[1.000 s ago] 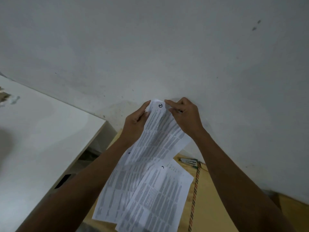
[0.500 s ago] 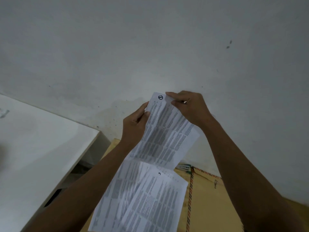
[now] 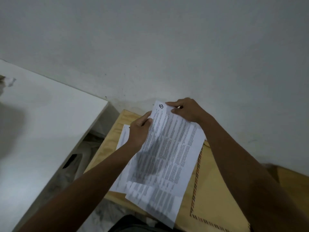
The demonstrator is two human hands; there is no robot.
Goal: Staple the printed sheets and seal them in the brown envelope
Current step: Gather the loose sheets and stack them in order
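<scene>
A printed sheet (image 3: 173, 148) with a circled mark at its top is held up over a small wooden table (image 3: 115, 129). My left hand (image 3: 138, 131) pinches its left edge near the top. My right hand (image 3: 185, 110) grips its top right corner. More printed sheets (image 3: 155, 200) lie on the table beneath it, one sticking out at the left (image 3: 124, 136). The brown envelope (image 3: 215, 190), with a striped border, lies flat on the table to the right, partly under my right forearm. The stapler is hidden in this view.
A white tabletop (image 3: 41, 124) stands to the left, with a gap and dark clutter between it and the wooden table. A plain white wall (image 3: 167, 47) rises just behind. Something dark sits at the bottom edge (image 3: 133, 223).
The view has tipped downward, showing more of the wooden table and envelope. The held sheet has come lower and flatter over the other sheets; both hands keep their grip.
</scene>
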